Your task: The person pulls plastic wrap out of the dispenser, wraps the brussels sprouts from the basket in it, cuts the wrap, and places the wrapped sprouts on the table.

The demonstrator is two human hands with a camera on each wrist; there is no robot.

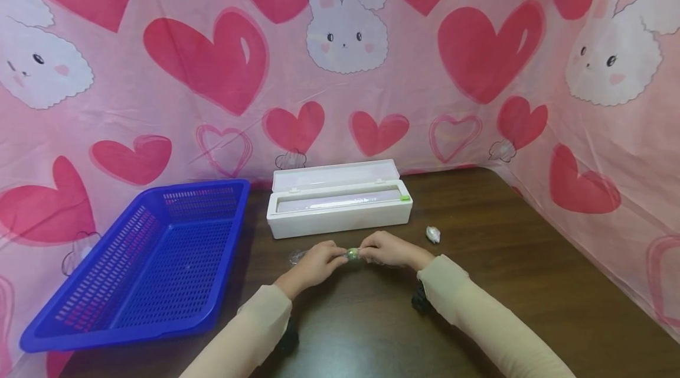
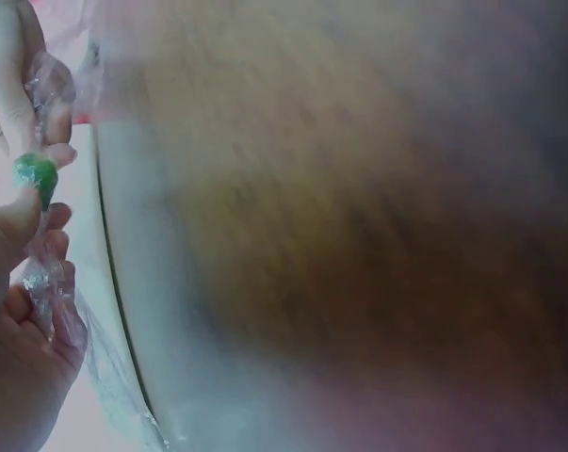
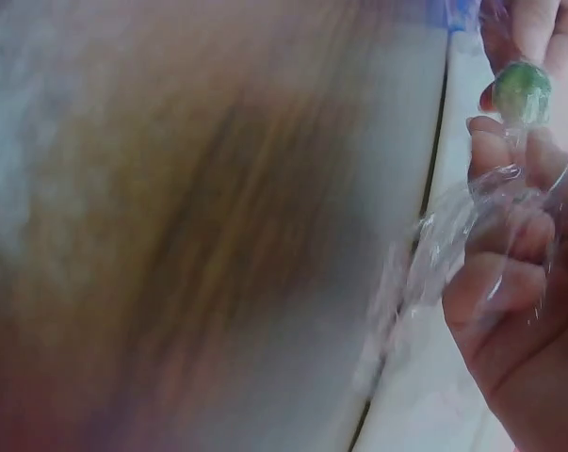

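Observation:
A small round green thing (image 1: 353, 254) is wrapped in clear cling film, and its exact kind cannot be told. My left hand (image 1: 319, 264) pinches the twisted film on one side of it. On the other side my right hand (image 1: 390, 250) pinches the opposite end of the film. Loose cling film (image 3: 453, 226) trails over the right fingers in the right wrist view. More crumpled film (image 2: 43, 292) lies across the left fingers in the left wrist view. Just behind both hands stands a long white cling film box (image 1: 340, 221), its lid (image 1: 336, 175) raised.
A blue perforated plastic basket (image 1: 223, 283) stands on the left of the dark wooden table (image 1: 504, 260). A small whitish wrapped bundle (image 1: 432, 234) lies right of my right hand. A green slider (image 1: 405, 198) sits at the box's right end. A pink printed cloth (image 1: 414, 88) hangs behind.

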